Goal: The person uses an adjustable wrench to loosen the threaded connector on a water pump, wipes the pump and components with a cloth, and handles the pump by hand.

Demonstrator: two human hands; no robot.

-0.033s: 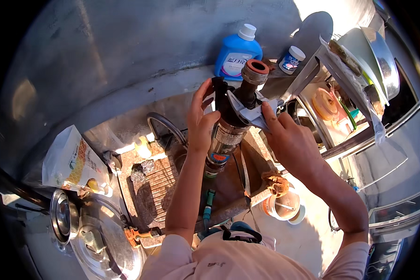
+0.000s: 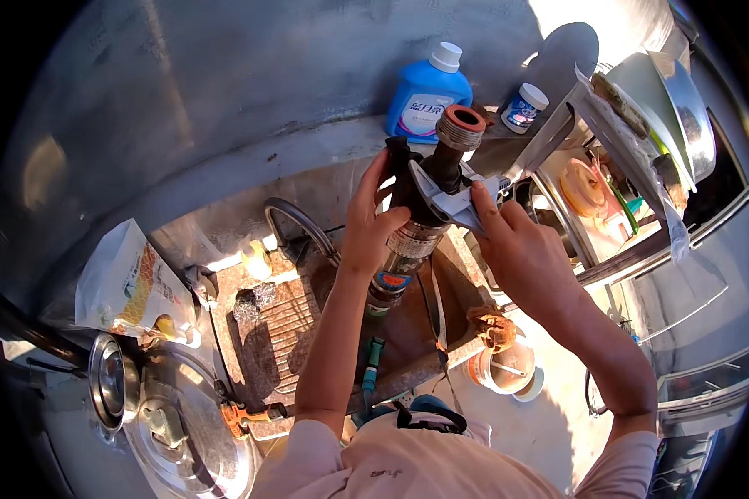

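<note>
A submersible pump (image 2: 414, 241) with a metal cylinder body and black top stands tilted over the sink. Its threaded outlet (image 2: 460, 126) has an orange-red ring and points up. My left hand (image 2: 372, 218) is closed on the black top from the left, with the thumb across its near side. From the right, my right hand (image 2: 520, 249) grips a grey tool that looks like a caliper (image 2: 456, 205). The tool's pointed jaws lie against the black neck below the outlet. My right index finger is stretched along the tool. The pump's lower end is partly hidden in the sink.
Around the pump is a stone sink (image 2: 466, 343) with a curved faucet (image 2: 300, 218) and ribbed drainboard. A blue detergent bottle (image 2: 429, 96) and small white-capped jar (image 2: 524, 108) stand behind. An orange spray gun (image 2: 245, 416), metal lid and white bag (image 2: 133, 279) are left; a bucket (image 2: 508, 366) sits right.
The whole view has shifted very slightly. Both hands keep their hold on the pump and the caliper, with no clear movement between them.
</note>
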